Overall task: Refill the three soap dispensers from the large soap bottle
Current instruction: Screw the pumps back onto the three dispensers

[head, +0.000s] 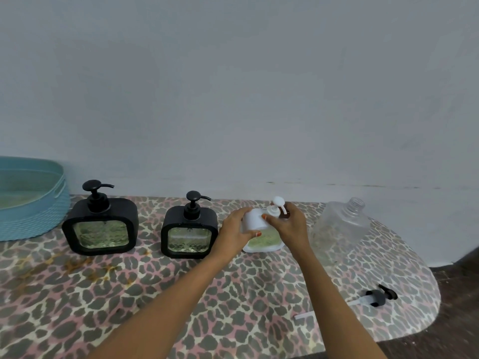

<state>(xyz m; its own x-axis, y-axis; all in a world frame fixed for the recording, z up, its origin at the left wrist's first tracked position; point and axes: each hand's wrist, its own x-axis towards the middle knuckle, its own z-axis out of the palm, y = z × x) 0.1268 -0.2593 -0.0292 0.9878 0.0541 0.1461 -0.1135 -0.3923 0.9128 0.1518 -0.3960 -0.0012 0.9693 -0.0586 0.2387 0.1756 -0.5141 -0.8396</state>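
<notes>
Two black square soap dispensers stand in a row on the table, one at the left (pixel 99 226) and one in the middle (pixel 189 230), both with green soap behind their windows and black pumps on. To their right stands a white dispenser (pixel 261 235) with green soap low inside. My left hand (pixel 237 229) grips its left side. My right hand (pixel 290 225) holds the white pump (pixel 277 206) at its neck. The large clear soap bottle (pixel 342 229) stands uncapped at the right and looks nearly empty.
A black pump with a clear tube (pixel 375 297) lies on the leopard-print tablecloth (pixel 155 294) near the right front edge. A light blue woven basket (pixel 31 200) sits at the far left. A plain wall runs close behind the row.
</notes>
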